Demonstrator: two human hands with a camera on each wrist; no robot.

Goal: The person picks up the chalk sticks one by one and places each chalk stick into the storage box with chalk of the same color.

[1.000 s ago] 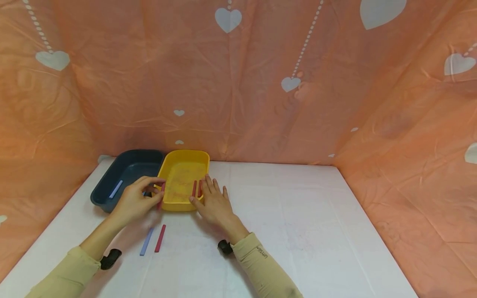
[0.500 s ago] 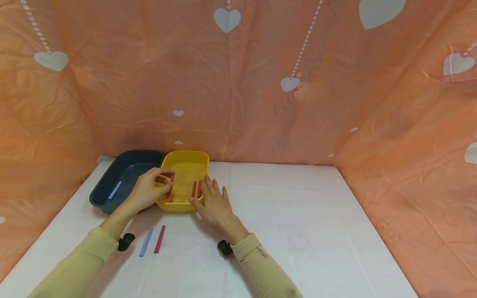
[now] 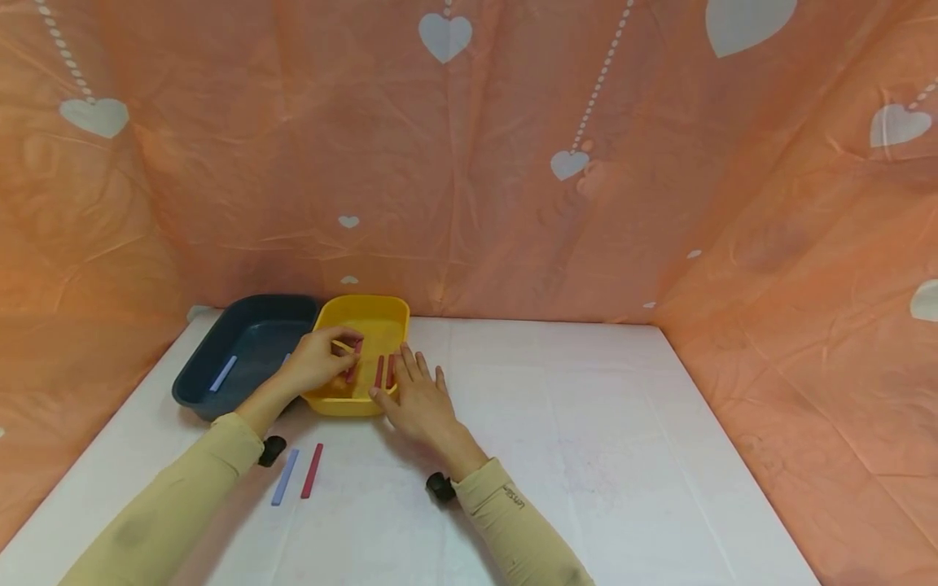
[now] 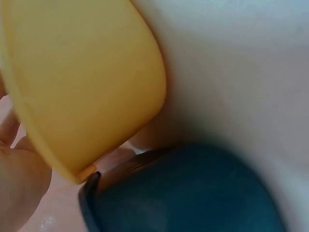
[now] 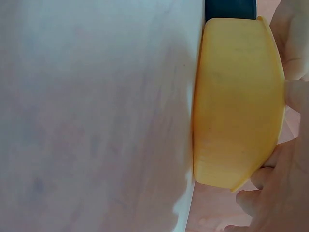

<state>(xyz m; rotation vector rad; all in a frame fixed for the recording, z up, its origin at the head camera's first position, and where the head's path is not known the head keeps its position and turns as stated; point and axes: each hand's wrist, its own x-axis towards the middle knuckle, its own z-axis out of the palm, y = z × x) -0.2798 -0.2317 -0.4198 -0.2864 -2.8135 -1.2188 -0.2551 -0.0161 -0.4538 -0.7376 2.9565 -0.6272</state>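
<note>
My left hand reaches over the yellow tray and pinches a red stick between thumb and fingertips, above the tray's floor. Two more red sticks lie side by side inside, near the right wall. My right hand rests on the tray's front right corner, fingers straight and thumb spread over the rim. In the right wrist view its fingers show at the yellow rim. The left wrist view mostly holds the outer walls of both trays, with part of the left hand behind the yellow one.
A dark blue tray stands against the yellow tray's left side. Inside it lies a light blue stick; another blue piece is mostly hidden by my hand. On the white table in front lie a blue stick and a red stick.
My left hand has moved right with the red stick, from the yellow tray's left rim to over its middle. The right hand has stayed in place.
</note>
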